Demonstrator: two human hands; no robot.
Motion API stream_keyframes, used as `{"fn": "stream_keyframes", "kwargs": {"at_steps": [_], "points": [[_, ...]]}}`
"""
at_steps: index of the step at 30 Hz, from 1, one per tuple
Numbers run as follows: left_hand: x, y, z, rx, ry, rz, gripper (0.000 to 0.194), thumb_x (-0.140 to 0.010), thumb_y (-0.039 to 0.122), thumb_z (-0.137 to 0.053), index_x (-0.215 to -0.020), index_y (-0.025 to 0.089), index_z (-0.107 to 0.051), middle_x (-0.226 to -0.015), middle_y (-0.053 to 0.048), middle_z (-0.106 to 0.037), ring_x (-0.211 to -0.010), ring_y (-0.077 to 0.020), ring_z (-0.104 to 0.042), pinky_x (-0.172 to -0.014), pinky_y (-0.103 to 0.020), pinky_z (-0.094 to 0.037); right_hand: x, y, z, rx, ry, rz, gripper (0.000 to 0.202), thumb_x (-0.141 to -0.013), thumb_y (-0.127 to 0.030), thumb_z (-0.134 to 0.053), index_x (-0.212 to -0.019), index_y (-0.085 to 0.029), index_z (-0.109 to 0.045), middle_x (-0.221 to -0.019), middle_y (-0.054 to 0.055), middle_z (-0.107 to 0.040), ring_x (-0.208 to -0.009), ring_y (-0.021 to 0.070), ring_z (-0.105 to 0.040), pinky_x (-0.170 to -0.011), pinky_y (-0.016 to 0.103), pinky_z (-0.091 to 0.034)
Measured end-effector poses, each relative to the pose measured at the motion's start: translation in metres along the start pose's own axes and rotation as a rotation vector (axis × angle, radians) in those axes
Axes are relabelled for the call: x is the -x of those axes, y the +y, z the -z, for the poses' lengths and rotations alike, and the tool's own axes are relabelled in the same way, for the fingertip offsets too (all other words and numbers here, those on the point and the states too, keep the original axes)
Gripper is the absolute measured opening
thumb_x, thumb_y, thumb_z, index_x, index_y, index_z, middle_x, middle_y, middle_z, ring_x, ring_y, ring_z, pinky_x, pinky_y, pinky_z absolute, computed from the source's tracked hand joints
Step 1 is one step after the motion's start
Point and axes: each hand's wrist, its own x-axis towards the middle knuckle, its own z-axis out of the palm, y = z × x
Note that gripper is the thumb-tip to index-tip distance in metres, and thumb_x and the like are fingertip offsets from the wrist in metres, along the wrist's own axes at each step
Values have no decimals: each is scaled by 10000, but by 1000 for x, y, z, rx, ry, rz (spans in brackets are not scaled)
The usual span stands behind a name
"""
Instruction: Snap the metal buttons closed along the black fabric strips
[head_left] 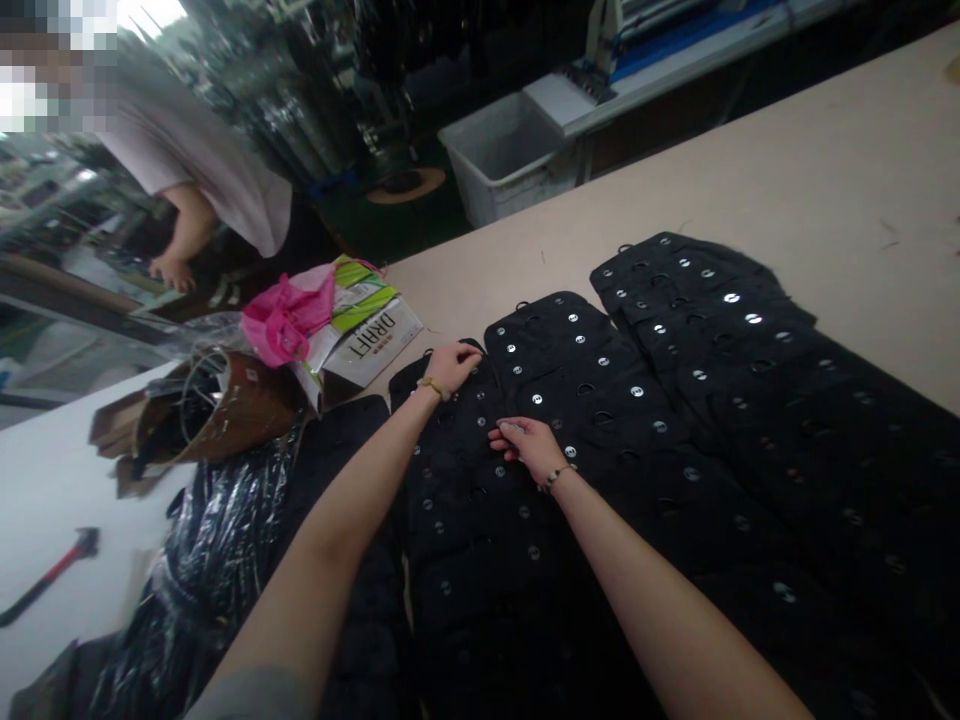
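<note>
Overlapping black fabric pieces lie in long rows on the table, dotted with shiny round metal discs and small black D-shaped rings. My left hand (pixel 454 368) rests over the far end of one row (pixel 457 490), with thumb and fingers pinched together; what they hold, if anything, is hidden. Lower and to the right, my right hand (pixel 531 447) hovers at the seam between that row and the neighbouring row (pixel 615 400). Its fingers are curled into a pinch, and anything in them is too small to name. A third row (pixel 720 330) with bright discs lies farther right.
Left of the rows stand a cardboard box (pixel 367 345) with a pink bag (pixel 289 315) and a brown container (pixel 225 405). Clear plastic wrap (pixel 225 520) and a hammer (pixel 56 575) lie nearer. Beyond the table (pixel 847 150) are a grey bin (pixel 510 165) and another person (pixel 202 170).
</note>
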Motion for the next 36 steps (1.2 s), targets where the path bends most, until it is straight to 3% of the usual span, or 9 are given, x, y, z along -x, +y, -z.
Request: {"fn": "stream_keyframes", "kwargs": {"at_steps": [2,4,9,13,17,18,22,29,36], "points": [[31,11,-2,132,-228,-221,273,-860,367,-563,-1034,233,-724,-946,-28,-698,-845,-143,-616,-814,-251,-464,-1,0,0,-2,-15,3,58,-856,-156,-609,-885,-117,-641,-803,92,-727,-588,114,-667,-396,138,-457],[59,20,-7,179,-373,-336,277,-859,365,-579,-1071,256,-718,-962,-31,-691,-869,-137,-617,-824,-246,-465,-1,1,1,0,-14,19,48,-848,-147,-615,-868,-117,-647,-818,96,-726,-591,120,-671,-366,135,-426],[88,36,-20,133,-296,-226,180,-835,318,-615,-935,238,-742,-912,-41,-692,-864,-154,-617,-834,-270,-471,-2,2,2,15,8,52,97,-827,-142,-638,-914,-116,-672,-838,103,-722,-588,134,-674,-313,140,-342],[80,21,-16,114,-178,-113,135,-826,275,-600,-895,222,-703,-866,-15,-693,-812,-142,-615,-802,-255,-472,-2,1,2,15,-13,15,124,-833,-148,-620,-944,-117,-666,-896,119,-727,-578,112,-652,-330,135,-339],[58,-44,19,30,192,336,171,-832,265,-570,-944,188,-673,-912,-32,-697,-850,-149,-621,-806,-251,-468,-2,0,3,12,2,7,119,-826,-174,-606,-918,-115,-654,-804,97,-719,-492,71,-560,-349,131,-328],[52,-63,30,6,228,451,182,-832,248,-560,-957,175,-672,-925,-43,-698,-855,-152,-623,-801,-254,-469,-1,0,4,9,3,14,124,-815,-193,-617,-904,-115,-654,-762,83,-710,-475,65,-535,-349,131,-316],[35,-116,56,-23,146,639,193,-826,239,-557,-958,158,-672,-897,-53,-702,-802,-145,-627,-744,-246,-474,-1,0,4,5,-3,34,221,-745,-306,-685,-857,-117,-654,-655,43,-663,-444,60,-473,-351,137,-272],[30,-120,52,-40,80,663,85,-779,218,-603,-823,177,-663,-820,-31,-686,-755,-143,-610,-723,-243,-468,2,0,2,-53,21,71,424,-683,-543,-710,-732,-135,-604,-549,4,-573,-396,53,-394,-342,159,-212],[20,-118,63,-63,-37,664,26,-737,177,-645,-760,188,-639,-678,-13,-642,-657,-151,-600,-661,-255,-471,4,-3,4,-127,21,40,406,-753,-555,-657,-695,-178,-516,-514,-21,-523,-366,49,-322,-351,171,-177]]}}
